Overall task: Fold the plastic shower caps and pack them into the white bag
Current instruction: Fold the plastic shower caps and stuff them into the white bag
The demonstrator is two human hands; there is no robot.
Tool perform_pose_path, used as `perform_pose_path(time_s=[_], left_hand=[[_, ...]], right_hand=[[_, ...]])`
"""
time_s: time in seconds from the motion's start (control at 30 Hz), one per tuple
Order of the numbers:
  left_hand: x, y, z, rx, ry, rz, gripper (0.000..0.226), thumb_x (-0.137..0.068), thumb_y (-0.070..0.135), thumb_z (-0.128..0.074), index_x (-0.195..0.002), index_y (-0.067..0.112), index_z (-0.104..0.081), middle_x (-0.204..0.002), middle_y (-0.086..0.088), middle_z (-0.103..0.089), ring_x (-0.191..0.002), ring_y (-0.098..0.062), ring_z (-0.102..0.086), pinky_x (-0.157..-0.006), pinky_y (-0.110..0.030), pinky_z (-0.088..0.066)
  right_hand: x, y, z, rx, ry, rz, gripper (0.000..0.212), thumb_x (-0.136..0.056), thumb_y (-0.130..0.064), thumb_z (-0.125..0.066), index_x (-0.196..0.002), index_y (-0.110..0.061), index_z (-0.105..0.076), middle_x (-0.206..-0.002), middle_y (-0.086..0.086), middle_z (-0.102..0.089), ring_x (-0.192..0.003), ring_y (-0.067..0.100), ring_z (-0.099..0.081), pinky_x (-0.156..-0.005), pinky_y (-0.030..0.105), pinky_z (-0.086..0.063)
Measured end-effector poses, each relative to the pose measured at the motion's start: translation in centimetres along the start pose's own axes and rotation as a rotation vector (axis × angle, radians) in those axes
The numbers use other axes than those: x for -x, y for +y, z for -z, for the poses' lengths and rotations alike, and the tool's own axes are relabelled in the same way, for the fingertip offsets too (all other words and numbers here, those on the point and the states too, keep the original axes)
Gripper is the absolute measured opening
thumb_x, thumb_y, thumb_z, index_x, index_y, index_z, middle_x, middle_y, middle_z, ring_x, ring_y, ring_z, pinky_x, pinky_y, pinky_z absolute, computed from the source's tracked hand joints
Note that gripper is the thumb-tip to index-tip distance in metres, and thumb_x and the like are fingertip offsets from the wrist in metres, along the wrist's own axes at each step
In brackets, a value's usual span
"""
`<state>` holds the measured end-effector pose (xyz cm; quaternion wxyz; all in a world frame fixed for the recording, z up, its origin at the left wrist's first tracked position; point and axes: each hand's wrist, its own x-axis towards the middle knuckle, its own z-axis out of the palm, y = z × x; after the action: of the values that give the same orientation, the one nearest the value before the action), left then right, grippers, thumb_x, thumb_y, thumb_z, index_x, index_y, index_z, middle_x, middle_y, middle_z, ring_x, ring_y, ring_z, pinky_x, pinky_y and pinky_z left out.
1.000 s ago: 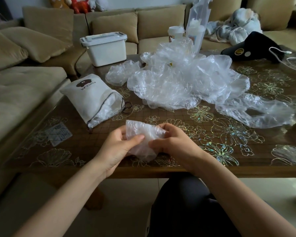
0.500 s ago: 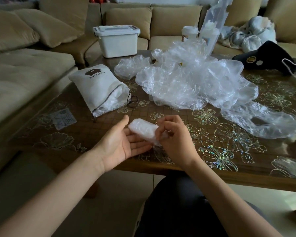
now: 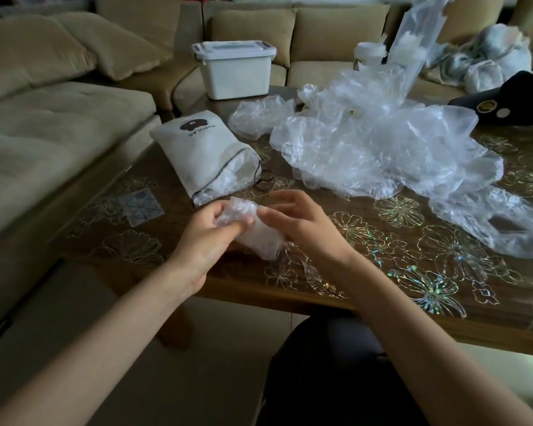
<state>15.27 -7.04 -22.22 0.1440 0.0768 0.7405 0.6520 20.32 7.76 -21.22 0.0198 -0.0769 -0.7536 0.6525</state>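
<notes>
While a beige sofa (image 3: 43, 133) wraps round the left and far sides, the brown flower-patterned surface (image 3: 336, 281) fills the middle of the view. Most of its far right half lies under a loose heap of clear plastic shower caps (image 3: 382, 142), crumpled over one another, with one stray piece trailing toward the right edge. A white lidded box (image 3: 234, 69) stands at the far edge; whether it rests on the surface or on the sofa seat behind cannot be told. Near the left edge the white bag (image 3: 203, 152) lies on its side, its open drawstring mouth turned toward the near edge and clear plastic showing inside it. A black object (image 3: 511, 99) sits at the far right, beyond the heap.

Just in front of the bag's mouth, above the near edge, both hands meet round one folded shower cap (image 3: 259, 238), a small tight bundle. The left hand (image 3: 206, 238) grips its upper end, fingers curled beneath and thumb pressed on top. The right hand (image 3: 302, 226) is beside it with fingers loosely spread and apart, the thumb lying against the bundle. A small clear card (image 3: 140, 207) lies flat near the left edge, apart from the bag.
</notes>
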Motion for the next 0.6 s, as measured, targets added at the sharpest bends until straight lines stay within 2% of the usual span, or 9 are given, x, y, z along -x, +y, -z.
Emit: perform_pose_path(time_s=[0.07,0.13,0.2,0.3,0.37,0.43,0.47,0.53,0.6], left_hand=[[-0.3,-0.2,0.7,0.017,0.061,0.013,0.031,-0.084,0.021,-0.067,-0.115,0.021,-0.060,-0.112,0.000,-0.067,-0.107,-0.016,-0.061,-0.095,-0.038,-0.048],[-0.7,-0.3,2.0,0.031,0.114,0.023,0.035,-0.086,0.022,-0.065,-0.120,0.017,-0.058,-0.114,-0.002,-0.066,-0.104,-0.017,-0.063,-0.092,-0.036,-0.051],[-0.8,0.0,3.2,0.056,0.109,0.017,0.024,-0.087,0.020,-0.063,-0.111,0.017,-0.060,-0.106,-0.003,-0.068,-0.096,-0.014,-0.066,-0.081,-0.028,-0.054],[-1.8,0.4,5.0,-0.017,0.164,-0.048,0.011,-0.089,0.016,-0.060,-0.099,0.019,-0.060,-0.097,-0.002,-0.069,-0.087,-0.011,-0.067,-0.069,-0.021,-0.055],[-2.6,0.2,5.9,-0.114,0.243,-0.139,0.012,-0.090,0.011,-0.059,-0.092,0.022,-0.058,-0.093,-0.001,-0.069,-0.083,-0.009,-0.066,-0.067,-0.019,-0.052],[-3.8,0.2,6.2,-0.308,0.315,-0.271,0.014,-0.090,0.009,-0.059,-0.089,0.023,-0.057,-0.090,0.004,-0.066,-0.085,-0.009,-0.064,-0.070,-0.016,-0.047],[-4.3,0.1,6.0,-0.463,0.324,-0.364,0.011,-0.090,0.010,-0.059,-0.090,0.021,-0.059,-0.094,0.005,-0.064,-0.091,-0.010,-0.062,-0.074,-0.014,-0.044],[-5.4,-0.2,5.4,-0.847,0.287,-0.580,0.010,-0.090,0.012,-0.058,-0.097,0.014,-0.065,-0.112,0.000,-0.058,-0.110,-0.018,-0.052,-0.092,-0.018,-0.037],[-6.9,-1.0,4.6,-1.113,0.178,-0.685,0.019,-0.091,0.016,-0.056,-0.105,0.010,-0.068,-0.138,-0.013,-0.045,-0.130,-0.026,-0.033,-0.107,-0.031,-0.024]], right_hand=[[-1.7,-0.7,-0.9,0.068,-0.166,-0.079,0.046,-0.081,-0.024,-0.071,-0.121,-0.008,-0.054,-0.106,0.005,-0.062,-0.093,0.015,-0.062,-0.073,0.024,-0.049],[-3.4,-1.2,-2.1,0.144,-0.227,-0.069,0.037,-0.080,-0.019,-0.073,-0.112,-0.006,-0.058,-0.096,0.003,-0.061,-0.085,0.014,-0.059,-0.071,0.024,-0.049],[-4.6,-1.6,-2.9,0.170,-0.212,-0.044,0.025,-0.079,-0.012,-0.073,-0.101,-0.009,-0.059,-0.089,0.000,-0.060,-0.081,0.013,-0.058,-0.072,0.023,-0.050],[-6.2,-1.6,-3.6,0.133,-0.167,-0.056,0.016,-0.080,-0.009,-0.072,-0.089,-0.013,-0.059,-0.086,0.002,-0.061,-0.075,0.014,-0.058,-0.063,0.021,-0.047],[-6.6,-0.6,-3.9,0.037,-0.037,-0.078,0.014,-0.080,-0.008,-0.071,-0.087,-0.010,-0.060,-0.090,0.009,-0.063,-0.079,0.020,-0.060,-0.061,0.027,-0.050],[-7.2,0.5,-4.4,-0.011,0.147,-0.114,0.013,-0.079,-0.007,-0.069,-0.085,-0.011,-0.058,-0.091,0.011,-0.062,-0.085,0.026,-0.062,-0.070,0.038,-0.055],[-7.2,0.8,-4.6,0.017,0.224,-0.124,0.015,-0.079,-0.008,-0.067,-0.089,-0.012,-0.056,-0.091,0.008,-0.060,-0.086,0.024,-0.061,-0.075,0.039,-0.054],[-7.5,0.9,-4.7,0.082,0.308,-0.105,0.026,-0.081,-0.010,-0.063,-0.102,-0.014,-0.048,-0.085,-0.003,-0.050,-0.081,0.017,-0.054,-0.073,0.034,-0.050],[-7.9,0.8,-4.5,0.123,0.347,-0.053,0.030,-0.082,-0.012,-0.060,-0.104,-0.016,-0.040,-0.078,-0.009,-0.042,-0.079,0.017,-0.051,-0.070,0.031,-0.046]])
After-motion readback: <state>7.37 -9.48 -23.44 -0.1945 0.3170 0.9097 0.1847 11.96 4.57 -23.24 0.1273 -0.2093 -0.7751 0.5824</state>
